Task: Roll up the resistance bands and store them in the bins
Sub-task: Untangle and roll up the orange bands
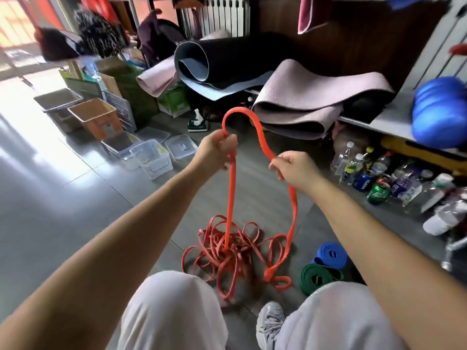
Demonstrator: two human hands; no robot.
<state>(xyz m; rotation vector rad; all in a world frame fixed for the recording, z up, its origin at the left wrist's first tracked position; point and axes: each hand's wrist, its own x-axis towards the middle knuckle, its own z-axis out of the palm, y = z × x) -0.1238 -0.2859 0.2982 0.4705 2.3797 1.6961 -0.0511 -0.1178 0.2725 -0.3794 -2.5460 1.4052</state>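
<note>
Both arms reach forward over the person's knees, and each hand grips the same orange resistance band [262, 137]. The left hand [217, 151] has its fingers closed around the band on one side; the right hand [294, 170] has its fingers pinched shut on it on the other, slightly lower and nearer the body. Between the two hands the band arches up in a loop, and from each hand a length hangs down to the grey tiled floor [63, 198] — there it joins a loose tangled heap of orange band [227, 251] lying just ahead of the knees. To the right of that heap, on the floor, sit two bands already rolled: a blue roll [331, 255] and, touching it on the near side, a green roll [319, 275]. The bins stand well apart from the hands, to the left and farther away: a clear plastic bin [151, 159] nearest, an orange bin [97, 117] behind it, and a grey bin [59, 103] farther left. Rolled yoga mats [303, 102] are stacked on a low shelf beyond the hands, and plastic bottles and cans [379, 178] crowd the floor at the right. A white sneaker [269, 324] shows between the knees.
</note>
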